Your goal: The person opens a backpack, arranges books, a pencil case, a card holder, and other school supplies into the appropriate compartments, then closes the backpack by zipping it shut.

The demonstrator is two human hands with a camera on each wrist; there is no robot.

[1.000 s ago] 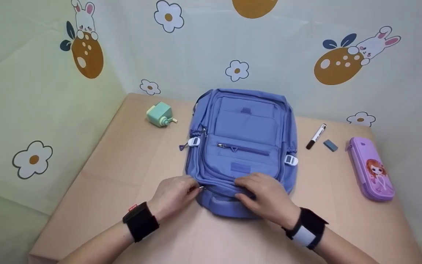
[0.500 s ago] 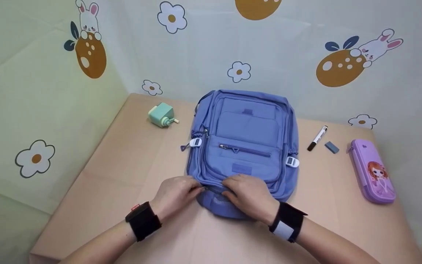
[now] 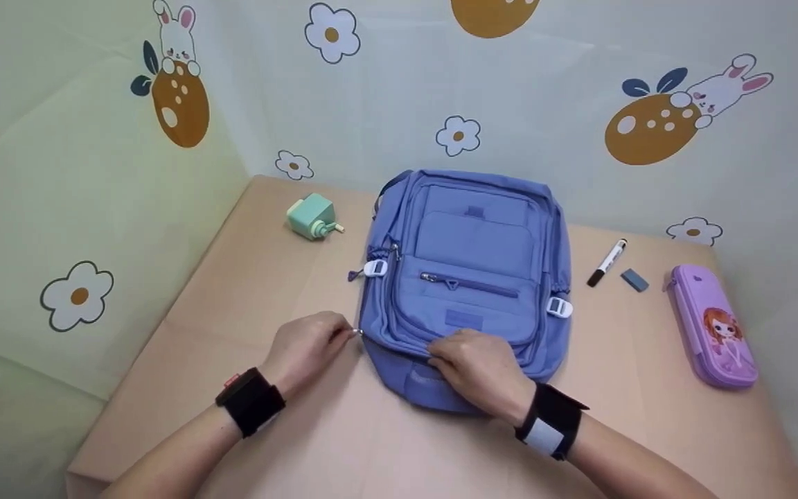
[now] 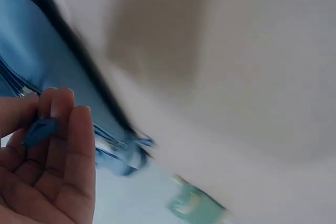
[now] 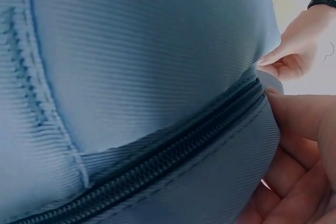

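Note:
A blue backpack point(image 3: 472, 256) lies flat on the tan table point(image 3: 246, 291), front pockets up. My left hand point(image 3: 310, 345) is at the bag's near left corner and pinches the zipper pull point(image 3: 357, 333); the left wrist view shows the blue pull tab point(image 4: 39, 129) between thumb and fingers. My right hand point(image 3: 476, 369) grips the near end of the backpack, fingers curled over the fabric by the zipper point(image 5: 157, 156). The backpack point(image 5: 131, 61) fills the right wrist view, my left hand point(image 5: 299, 45) showing beyond it.
A mint green pencil sharpener point(image 3: 312, 217) stands left of the bag. To its right lie a black marker point(image 3: 607, 263), a grey eraser point(image 3: 634, 280) and a purple pencil case point(image 3: 714, 326). Patterned cloth walls close in the table's back and left.
My left hand has pulled the zipper pull leftward, from the near middle to the bag's left corner. My right hand shifted slightly left along the near end.

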